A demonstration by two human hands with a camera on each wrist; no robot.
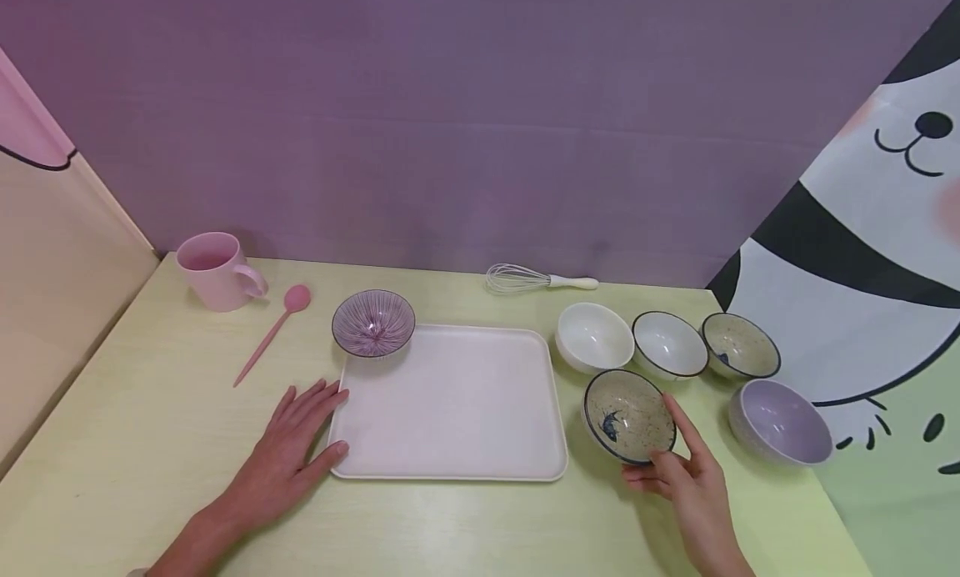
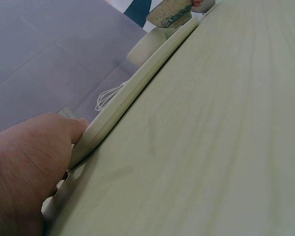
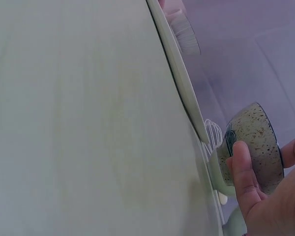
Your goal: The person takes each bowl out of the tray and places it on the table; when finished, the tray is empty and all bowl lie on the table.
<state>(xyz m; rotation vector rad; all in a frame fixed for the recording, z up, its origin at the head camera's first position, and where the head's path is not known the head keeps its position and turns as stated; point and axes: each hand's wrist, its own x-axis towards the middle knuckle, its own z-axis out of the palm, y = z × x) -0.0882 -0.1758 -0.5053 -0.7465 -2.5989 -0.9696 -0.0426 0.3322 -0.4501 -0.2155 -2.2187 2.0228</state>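
Note:
My right hand (image 1: pixel 690 485) grips a speckled beige bowl (image 1: pixel 633 410) with a dark blue rim and a blue motif inside. The thumb and fingers hold it by its right side. In the right wrist view this bowl (image 3: pixel 255 142) is tilted and held up off the table, just right of the white tray (image 1: pixel 450 410). My left hand (image 1: pixel 288 448) lies at the tray's left edge, fingers extended, fingertips and thumb touching the rim. A purple-striped bowl (image 1: pixel 373 323) is at the tray's back left corner, overlapping it.
Right of the tray stand a white bowl (image 1: pixel 595 335), a dark-rimmed white bowl (image 1: pixel 670 345), another speckled bowl (image 1: pixel 742 343) and a lilac bowl (image 1: pixel 780 423). A whisk (image 1: pixel 536 278) lies behind. Far left are a pink mug (image 1: pixel 213 273) and a pink spoon (image 1: pixel 273 335).

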